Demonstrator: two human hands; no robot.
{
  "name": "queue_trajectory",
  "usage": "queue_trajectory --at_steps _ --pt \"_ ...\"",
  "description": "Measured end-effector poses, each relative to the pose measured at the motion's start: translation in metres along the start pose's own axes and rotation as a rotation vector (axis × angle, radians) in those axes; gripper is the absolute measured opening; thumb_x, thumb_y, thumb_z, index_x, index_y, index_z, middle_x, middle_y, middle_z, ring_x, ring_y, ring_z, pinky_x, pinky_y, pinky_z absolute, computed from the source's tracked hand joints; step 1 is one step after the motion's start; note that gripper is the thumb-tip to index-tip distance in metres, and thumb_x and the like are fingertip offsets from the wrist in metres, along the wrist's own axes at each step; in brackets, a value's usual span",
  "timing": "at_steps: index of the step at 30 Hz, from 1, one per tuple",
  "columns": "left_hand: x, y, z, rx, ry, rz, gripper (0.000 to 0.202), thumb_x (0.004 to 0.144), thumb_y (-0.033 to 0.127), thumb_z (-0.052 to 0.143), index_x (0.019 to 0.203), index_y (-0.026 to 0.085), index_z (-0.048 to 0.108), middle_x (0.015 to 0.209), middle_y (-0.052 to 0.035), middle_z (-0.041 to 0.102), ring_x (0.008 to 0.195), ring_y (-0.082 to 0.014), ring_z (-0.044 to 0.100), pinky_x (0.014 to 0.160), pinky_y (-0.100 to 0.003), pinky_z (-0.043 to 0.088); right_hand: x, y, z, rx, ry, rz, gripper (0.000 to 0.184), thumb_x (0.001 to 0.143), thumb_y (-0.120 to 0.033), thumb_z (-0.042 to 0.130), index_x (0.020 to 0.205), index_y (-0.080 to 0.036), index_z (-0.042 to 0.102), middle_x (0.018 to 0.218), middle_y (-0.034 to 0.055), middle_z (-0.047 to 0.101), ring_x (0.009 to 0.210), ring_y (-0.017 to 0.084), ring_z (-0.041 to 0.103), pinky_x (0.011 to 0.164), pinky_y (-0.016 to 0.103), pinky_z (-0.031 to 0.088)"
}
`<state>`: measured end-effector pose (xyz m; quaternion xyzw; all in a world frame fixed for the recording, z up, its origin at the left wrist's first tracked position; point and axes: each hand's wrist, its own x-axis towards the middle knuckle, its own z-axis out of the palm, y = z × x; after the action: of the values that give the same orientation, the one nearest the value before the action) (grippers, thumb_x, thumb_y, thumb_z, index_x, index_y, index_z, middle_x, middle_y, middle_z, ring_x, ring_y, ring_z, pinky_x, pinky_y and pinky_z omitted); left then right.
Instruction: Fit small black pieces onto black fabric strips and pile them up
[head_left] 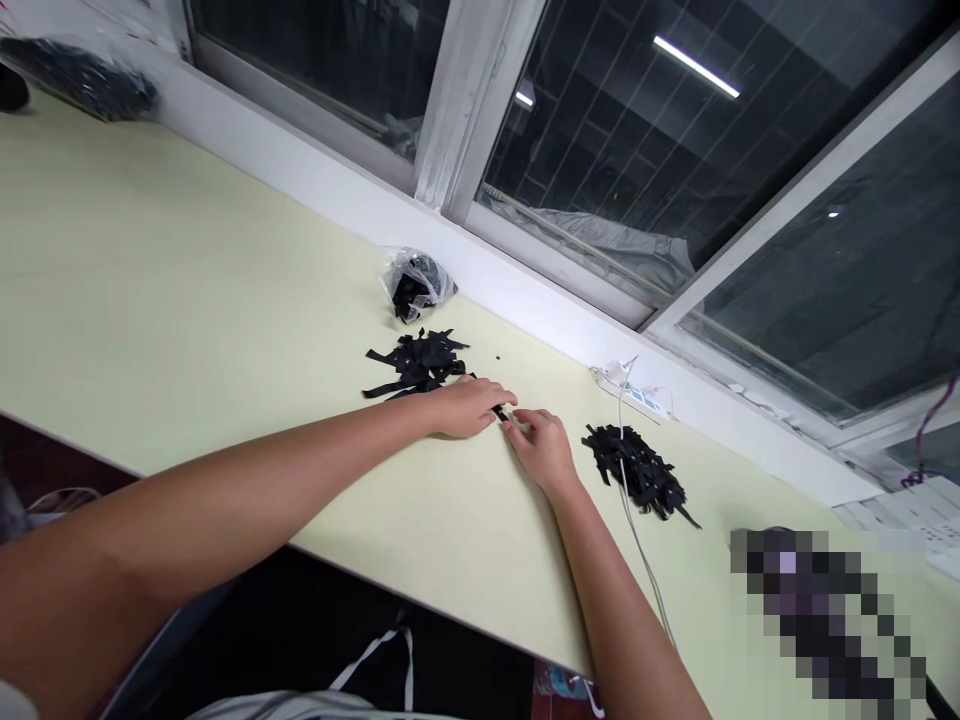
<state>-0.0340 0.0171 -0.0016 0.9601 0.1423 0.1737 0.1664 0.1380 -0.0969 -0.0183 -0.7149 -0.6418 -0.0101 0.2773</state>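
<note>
Over the pale yellow table (420,490), my left hand (469,405) is closed on a short black fabric strip (501,412). My right hand (544,447) pinches the strip's other end, close to my left fingertips; a small light patch shows there, too small to make out. Just beyond my left hand lies a loose pile of black strips (420,360). To the right of my right hand is a second heap of black strips (637,470), more tightly bunched.
A clear plastic bag (416,285) of black pieces stands by the window ledge. A white power strip (637,395) lies at the wall, and its white cable (637,545) crosses the right heap. A dark bag (82,78) lies far left. Something pixelated (817,620) is at right.
</note>
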Motion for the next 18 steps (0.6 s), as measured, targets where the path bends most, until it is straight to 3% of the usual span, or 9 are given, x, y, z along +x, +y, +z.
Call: queue_trajectory --at_steps 8,13,18 --pt "0.001 -0.010 0.000 0.105 0.041 -0.075 0.041 0.093 0.022 0.044 0.132 0.019 0.054 0.131 -0.0112 0.060 0.121 -0.0264 0.054 0.104 -0.041 0.034 0.001 -0.013 0.003 0.039 0.009 0.029 0.020 0.087 -0.030 0.055 0.090 -0.021 0.072 0.090 0.0071 0.068 0.085 0.023 0.058 0.082 0.035 0.044" --pt "0.001 -0.006 -0.007 0.032 0.176 -0.038 0.036 0.091 0.022 0.045 0.124 0.018 0.060 0.131 -0.0098 0.059 0.125 -0.0244 0.050 0.106 -0.038 0.034 -0.006 -0.013 -0.007 0.128 0.014 -0.002 0.018 0.087 -0.028 0.051 0.092 -0.023 0.068 0.088 0.0034 0.070 0.083 0.021 0.061 0.079 0.032 0.044" --pt "0.002 0.018 -0.009 -0.123 0.233 0.024 0.026 0.090 0.024 0.047 0.105 0.018 0.067 0.101 -0.0076 0.068 0.100 -0.0212 0.060 0.088 -0.031 0.043 -0.007 -0.017 -0.008 0.430 0.043 0.080 0.018 0.085 -0.034 0.054 0.093 -0.022 0.065 0.087 0.0018 0.072 0.076 0.018 0.063 0.074 0.029 0.048"
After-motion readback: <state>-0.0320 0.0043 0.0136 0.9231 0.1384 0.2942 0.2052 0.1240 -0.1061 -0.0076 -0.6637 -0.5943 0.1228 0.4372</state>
